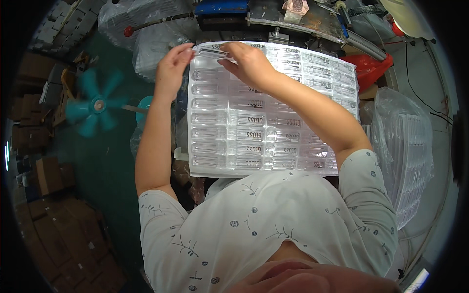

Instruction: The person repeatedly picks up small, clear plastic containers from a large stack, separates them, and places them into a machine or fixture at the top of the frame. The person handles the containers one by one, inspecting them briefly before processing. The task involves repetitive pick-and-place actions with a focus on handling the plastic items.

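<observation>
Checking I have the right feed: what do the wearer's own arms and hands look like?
The left hand and right hand are bare, with no gloves or wristbands visible; the left forearm and right forearm are uncovered. The left sleeve and right sleeve are short, pale greyish white, printed with dark sprigs and round motifs.

I'm in a workshop or small factory, to judge by the metal machine (293,19) ahead of me, the tray (229,173) of clear tubes (205,118) in rows, the bagged trays (409,171) to my right, and the brown cartons (63,234) piled along the green floor (112,166) to my left.
</observation>
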The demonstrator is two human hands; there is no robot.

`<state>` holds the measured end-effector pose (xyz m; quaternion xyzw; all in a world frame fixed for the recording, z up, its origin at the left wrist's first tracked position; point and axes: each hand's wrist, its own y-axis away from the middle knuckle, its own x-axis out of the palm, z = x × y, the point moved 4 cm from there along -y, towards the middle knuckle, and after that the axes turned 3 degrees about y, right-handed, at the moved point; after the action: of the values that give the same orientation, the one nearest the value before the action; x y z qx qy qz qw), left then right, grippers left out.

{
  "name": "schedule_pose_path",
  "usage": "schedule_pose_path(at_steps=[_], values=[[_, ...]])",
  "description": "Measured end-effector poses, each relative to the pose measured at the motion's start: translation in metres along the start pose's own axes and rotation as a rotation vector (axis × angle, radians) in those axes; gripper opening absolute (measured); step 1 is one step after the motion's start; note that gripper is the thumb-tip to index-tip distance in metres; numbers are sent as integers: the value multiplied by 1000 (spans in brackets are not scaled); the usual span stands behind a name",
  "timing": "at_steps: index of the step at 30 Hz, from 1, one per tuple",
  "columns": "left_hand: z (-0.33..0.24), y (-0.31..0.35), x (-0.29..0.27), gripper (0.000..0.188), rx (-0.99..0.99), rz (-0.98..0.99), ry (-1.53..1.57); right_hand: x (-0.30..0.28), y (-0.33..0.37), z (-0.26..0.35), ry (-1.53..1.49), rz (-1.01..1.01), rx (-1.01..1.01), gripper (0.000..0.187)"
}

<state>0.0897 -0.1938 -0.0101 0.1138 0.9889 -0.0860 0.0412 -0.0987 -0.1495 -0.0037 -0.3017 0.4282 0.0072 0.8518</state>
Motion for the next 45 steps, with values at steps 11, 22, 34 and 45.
schedule_pose_path(at_steps=[11,22,34,45], values=[[-49,22,119,37,84,289,289,-83,90,-4,-408,-211,56,64],[-61,29,150,32,72,353,230,-104,116,-10,-436,-319,-33,74],[-55,27,159,21,53,252,-68,-105,125,-5,-399,-308,-89,71],[-65,38,175,27,-8,378,-66,-97,136,-13,-391,-258,-41,71]])
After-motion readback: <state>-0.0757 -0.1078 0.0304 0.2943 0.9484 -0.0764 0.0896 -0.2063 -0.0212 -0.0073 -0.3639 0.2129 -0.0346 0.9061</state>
